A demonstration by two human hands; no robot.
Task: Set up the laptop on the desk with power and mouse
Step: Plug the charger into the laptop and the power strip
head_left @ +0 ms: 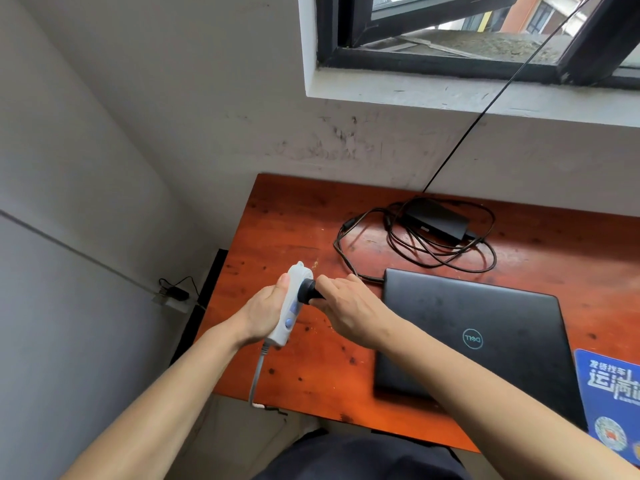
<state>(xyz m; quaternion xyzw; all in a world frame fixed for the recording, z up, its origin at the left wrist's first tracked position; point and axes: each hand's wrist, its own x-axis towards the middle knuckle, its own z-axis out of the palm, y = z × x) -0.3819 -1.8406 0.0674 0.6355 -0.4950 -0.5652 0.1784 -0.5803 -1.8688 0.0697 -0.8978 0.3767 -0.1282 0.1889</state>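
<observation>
Hands [265,315] [349,311] on power strip [293,308], apparently plug [309,289]

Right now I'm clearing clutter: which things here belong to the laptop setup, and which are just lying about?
Job: white power strip in the left hand; black plug in the right hand; closed laptop; power adapter; blue pad, probably for the mouse.
Lying about: thin black cable up to the window; small charger at the wall socket.

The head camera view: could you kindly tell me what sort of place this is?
Probably a small home or dorm study corner: a reddish-brown wooden desk stands against a scuffed white wall under a black-framed window, with a closed black laptop and its black power adapter on it.
</observation>
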